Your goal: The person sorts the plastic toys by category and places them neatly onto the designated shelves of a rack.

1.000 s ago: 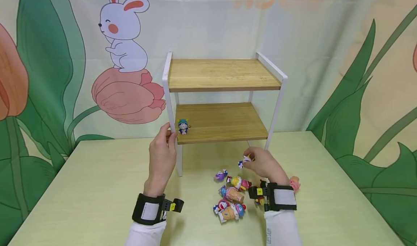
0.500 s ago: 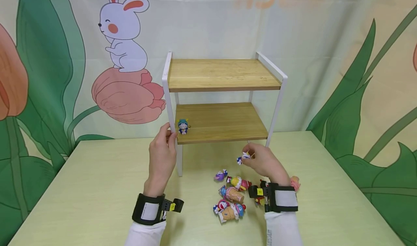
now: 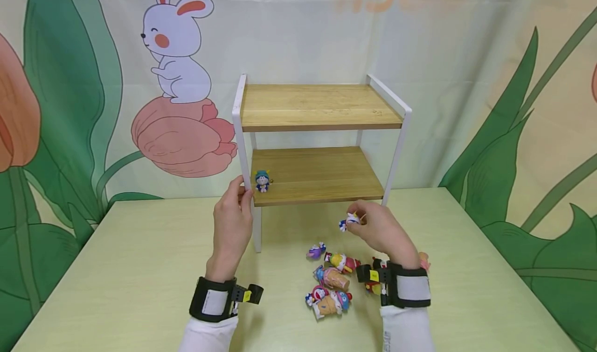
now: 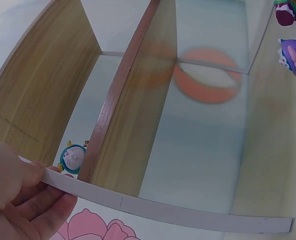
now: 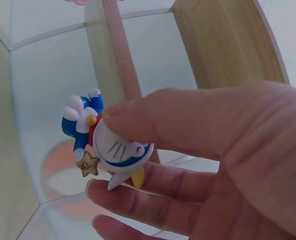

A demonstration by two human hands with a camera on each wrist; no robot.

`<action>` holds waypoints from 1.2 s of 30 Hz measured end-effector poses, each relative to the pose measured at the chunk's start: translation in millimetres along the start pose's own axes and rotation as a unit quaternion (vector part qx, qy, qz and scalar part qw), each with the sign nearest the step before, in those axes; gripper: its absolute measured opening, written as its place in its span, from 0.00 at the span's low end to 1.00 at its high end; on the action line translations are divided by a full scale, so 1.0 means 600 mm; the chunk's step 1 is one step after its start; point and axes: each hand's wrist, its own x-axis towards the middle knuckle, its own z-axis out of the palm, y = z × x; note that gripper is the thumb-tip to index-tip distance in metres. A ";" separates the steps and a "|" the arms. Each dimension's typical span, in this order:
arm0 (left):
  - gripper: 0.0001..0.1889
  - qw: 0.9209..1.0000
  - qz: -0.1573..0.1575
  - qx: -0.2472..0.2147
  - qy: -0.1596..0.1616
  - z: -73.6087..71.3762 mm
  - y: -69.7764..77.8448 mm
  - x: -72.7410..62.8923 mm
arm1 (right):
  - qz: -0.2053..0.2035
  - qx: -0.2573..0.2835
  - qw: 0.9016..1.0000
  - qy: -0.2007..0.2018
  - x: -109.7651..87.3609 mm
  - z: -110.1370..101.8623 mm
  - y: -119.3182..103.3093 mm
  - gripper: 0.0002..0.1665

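My left hand [image 3: 233,230] pinches the white left front post [image 4: 153,209] of a small two-tier wooden shelf [image 3: 317,173]. Beside those fingers, a small figurine with a teal hat [image 3: 262,181] stands at the left end of the lower board. With thumb and fingers, my right hand [image 3: 384,231] holds a blue-and-white cat figurine [image 5: 120,145] in front of the shelf, just below the lower board's edge. In the right wrist view it lies tilted, head toward the palm, with a gold star at its hand.
Several toy figurines lie on the table below the right hand, including a purple one [image 3: 316,251], a yellow-and-pink one [image 3: 342,262] and a blue-hatted one [image 3: 330,304]. Others are partly hidden by the right wrist. A printed curtain [image 3: 303,30] hangs behind the shelf.
My right hand has risen slightly with the cat figurine, toward the lower board. My left hand stays on the post, and the figurine on the shelf has not moved.
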 end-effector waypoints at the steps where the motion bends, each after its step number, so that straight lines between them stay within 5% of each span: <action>1: 0.16 1.000 0.000 0.000 0.000 0.000 0.000 0.000 | -0.003 0.000 1.000 0.003 -0.001 -0.001 -0.001 0.12; 36: 0.16 1.000 0.004 -0.011 -0.002 -0.002 -0.003 0.000 | -0.036 -0.002 0.999 0.027 -0.015 -0.022 -0.037 0.14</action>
